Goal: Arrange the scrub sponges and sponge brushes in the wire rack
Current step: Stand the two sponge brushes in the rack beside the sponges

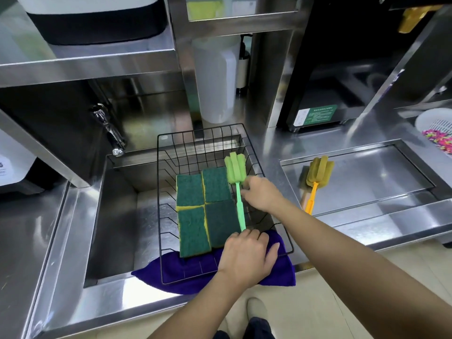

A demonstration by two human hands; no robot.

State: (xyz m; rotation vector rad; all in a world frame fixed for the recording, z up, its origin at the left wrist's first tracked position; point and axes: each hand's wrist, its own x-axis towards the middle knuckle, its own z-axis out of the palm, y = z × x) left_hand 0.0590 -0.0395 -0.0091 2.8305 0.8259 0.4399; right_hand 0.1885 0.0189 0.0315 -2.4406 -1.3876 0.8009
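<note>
A black wire rack (163,192) sits over the sink. Several green scrub sponges (204,209) with yellow edges lie flat in it in a block. A green sponge brush (234,171) lies along their right side, head toward the back. My right hand (263,195) pinches its handle just below the foam head. My left hand (247,254) is curled at the handle's near tip, by the rack's front edge. A yellow sponge brush (319,171) with an orange handle lies on the steel counter to the right, outside the rack.
A purple cloth (276,277) lies under the rack's front over the sink edge. The sink basin (115,228) is left of the rack, with a chrome tap (108,129) behind. A white jug (215,79) stands behind the rack. A white basket (437,128) sits far right.
</note>
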